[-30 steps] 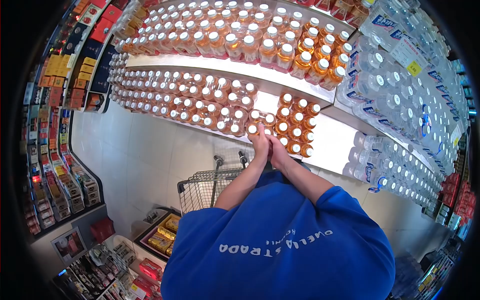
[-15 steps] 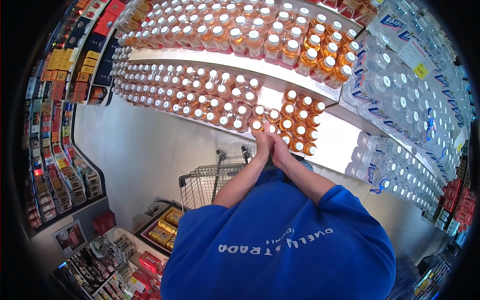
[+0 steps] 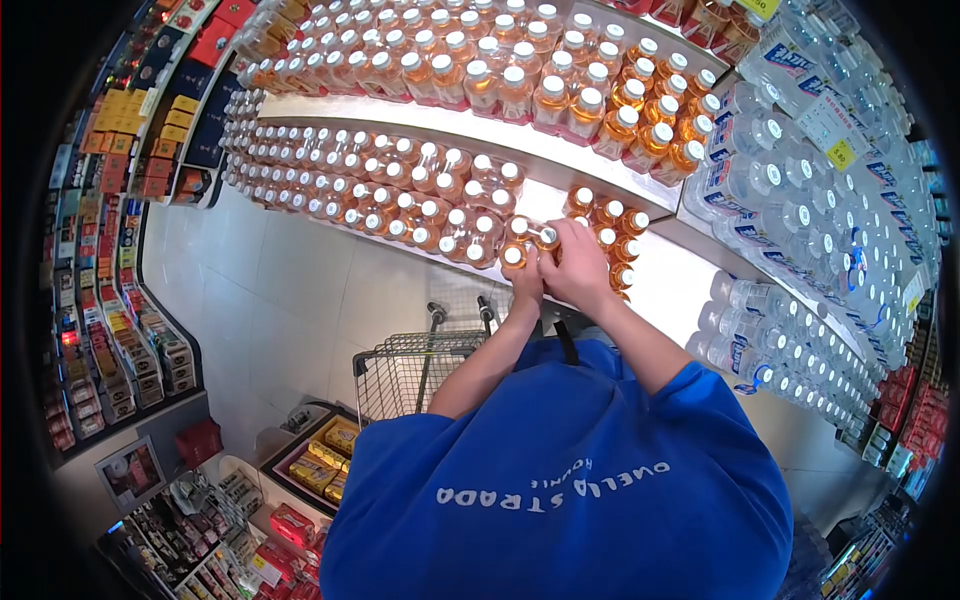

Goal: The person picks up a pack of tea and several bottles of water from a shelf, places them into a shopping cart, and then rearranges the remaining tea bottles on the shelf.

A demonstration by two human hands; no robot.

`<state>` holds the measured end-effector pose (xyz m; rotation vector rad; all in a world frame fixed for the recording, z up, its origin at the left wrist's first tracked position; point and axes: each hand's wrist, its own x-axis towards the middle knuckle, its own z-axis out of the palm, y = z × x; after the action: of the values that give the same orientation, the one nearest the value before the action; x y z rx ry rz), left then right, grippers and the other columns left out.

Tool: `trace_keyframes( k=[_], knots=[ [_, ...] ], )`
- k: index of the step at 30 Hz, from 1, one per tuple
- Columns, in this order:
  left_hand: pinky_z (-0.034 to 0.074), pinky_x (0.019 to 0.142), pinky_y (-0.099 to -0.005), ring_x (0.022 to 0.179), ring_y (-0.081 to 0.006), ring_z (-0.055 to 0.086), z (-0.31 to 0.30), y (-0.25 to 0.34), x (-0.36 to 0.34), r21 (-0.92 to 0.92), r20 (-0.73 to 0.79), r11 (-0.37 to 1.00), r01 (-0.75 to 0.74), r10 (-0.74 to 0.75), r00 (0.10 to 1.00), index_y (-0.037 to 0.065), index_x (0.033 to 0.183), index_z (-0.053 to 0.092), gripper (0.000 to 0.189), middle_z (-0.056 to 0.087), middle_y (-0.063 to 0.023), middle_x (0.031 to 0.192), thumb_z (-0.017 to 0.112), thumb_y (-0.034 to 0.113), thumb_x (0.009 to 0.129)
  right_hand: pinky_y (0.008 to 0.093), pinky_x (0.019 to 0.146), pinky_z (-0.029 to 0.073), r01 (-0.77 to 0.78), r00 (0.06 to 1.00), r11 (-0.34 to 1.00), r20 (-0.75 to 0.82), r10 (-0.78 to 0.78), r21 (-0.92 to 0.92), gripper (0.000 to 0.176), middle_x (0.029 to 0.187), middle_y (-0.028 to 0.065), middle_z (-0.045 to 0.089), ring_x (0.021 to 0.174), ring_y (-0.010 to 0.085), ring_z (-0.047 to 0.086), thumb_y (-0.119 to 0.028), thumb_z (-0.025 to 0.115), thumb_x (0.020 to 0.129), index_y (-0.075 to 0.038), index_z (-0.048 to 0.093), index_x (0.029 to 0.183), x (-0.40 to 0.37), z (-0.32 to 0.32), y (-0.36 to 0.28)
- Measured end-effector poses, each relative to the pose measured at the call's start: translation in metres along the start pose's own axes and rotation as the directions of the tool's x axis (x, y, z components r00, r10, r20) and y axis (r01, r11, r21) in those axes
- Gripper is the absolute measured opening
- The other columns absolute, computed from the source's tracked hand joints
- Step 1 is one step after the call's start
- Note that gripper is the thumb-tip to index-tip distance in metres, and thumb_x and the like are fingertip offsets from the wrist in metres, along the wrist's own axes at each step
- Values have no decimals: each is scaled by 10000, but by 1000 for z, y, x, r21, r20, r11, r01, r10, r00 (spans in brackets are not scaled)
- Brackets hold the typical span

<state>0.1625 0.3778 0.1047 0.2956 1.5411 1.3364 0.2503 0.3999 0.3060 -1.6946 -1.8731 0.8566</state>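
Both hands up at the lit shelf (image 3: 665,285) of orange drinks. Left hand (image 3: 526,285) wrapped round a front-row bottle (image 3: 513,256) right at the shelf edge. Right hand (image 3: 580,265) just beside it, fingers (image 3: 562,236) bent over the neighbouring caps (image 3: 548,237), actual grip hard to make out. Wire cart (image 3: 410,370) just below.

Right hand (image 3: 580,264) now forward, onto bottles (image 3: 546,237)
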Motion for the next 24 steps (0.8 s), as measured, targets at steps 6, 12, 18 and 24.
trace_keyframes(
  k=[6,12,18,24],
  knots=[
    [589,791,-330,1036,-192,667,-13,13,13,-71,377,927,368,-316,870,64,1367,285,603,551,-145,1274,670,299,967,511,1214,206,445,859,548,511,-37,-708,492,1429,155,544,1442,363,343,-305,644,852,-91,670,1294,96,2,44],
    [548,821,-335,1094,-201,624,-1,-21,16,-29,42,992,124,-123,992,-68,1257,364,650,596,-189,1202,719,328,883,498,1205,212,528,755,376,624,203,-761,506,1447,103,548,1442,325,353,-319,533,934,-89,607,1378,101,15,62],
    [479,961,-349,1093,-242,610,-2,-19,21,98,109,985,145,-155,982,-150,1292,363,724,604,-204,1232,710,323,867,486,1207,208,538,745,407,643,179,-738,513,1458,95,537,1461,305,336,-300,530,921,-76,605,1376,98,4,62],
    [466,975,-360,1107,-288,602,-2,-7,16,168,223,964,206,-241,944,-178,1250,415,721,583,-245,1246,692,366,866,468,1247,149,554,779,412,625,50,-723,518,1449,108,532,1464,295,335,-304,543,918,-38,608,1358,96,7,84]
  ],
)
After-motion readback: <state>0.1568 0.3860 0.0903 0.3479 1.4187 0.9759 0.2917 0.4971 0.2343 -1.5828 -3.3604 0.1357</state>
